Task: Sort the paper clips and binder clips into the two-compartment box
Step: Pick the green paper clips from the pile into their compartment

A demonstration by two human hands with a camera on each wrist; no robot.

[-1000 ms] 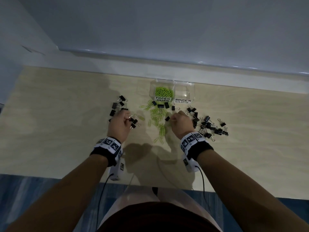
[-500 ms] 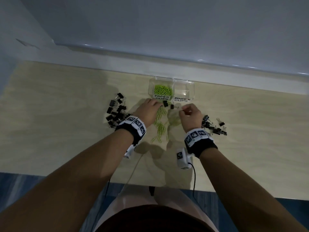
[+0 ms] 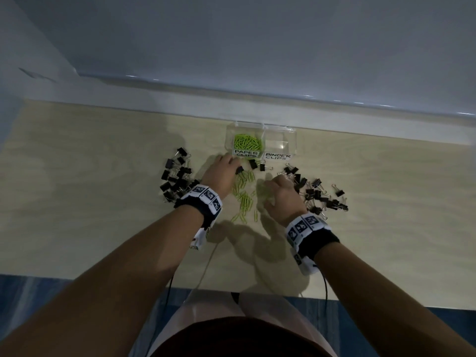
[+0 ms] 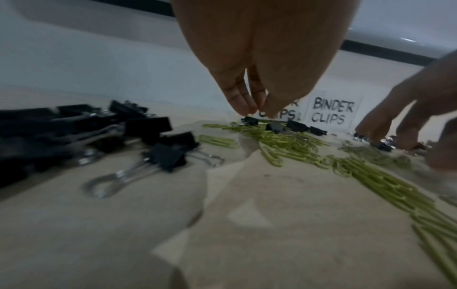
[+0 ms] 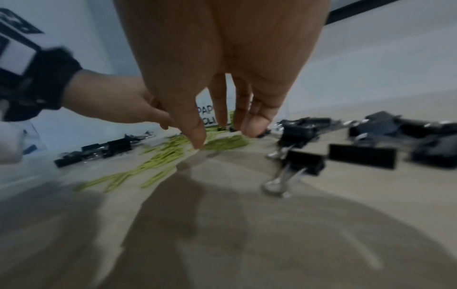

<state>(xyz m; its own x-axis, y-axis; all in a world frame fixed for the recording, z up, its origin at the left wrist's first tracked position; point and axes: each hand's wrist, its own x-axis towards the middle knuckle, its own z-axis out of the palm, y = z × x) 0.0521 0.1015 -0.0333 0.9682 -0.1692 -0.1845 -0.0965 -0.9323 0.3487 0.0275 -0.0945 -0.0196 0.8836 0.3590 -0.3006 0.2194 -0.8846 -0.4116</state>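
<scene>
A clear two-compartment box stands at the back of the table. Its left half, labelled PAPER CLIPS, holds green paper clips; its right half, labelled BINDER CLIPS, looks empty. Loose green paper clips lie in front of it. My left hand pinches a small black binder clip just before the box, on the table. My right hand hovers with fingers spread, its fingertips touching down among clips and holding nothing.
Black binder clips lie in a left pile and a right pile, with two more before the box. The wooden table meets a white ledge behind. Its front edge is near my body, with wrist cables hanging over.
Both hands left the side piles and moved forward toward the box. The left hand came down on a binder clip before the box; the right hand drew back slightly and spread.
</scene>
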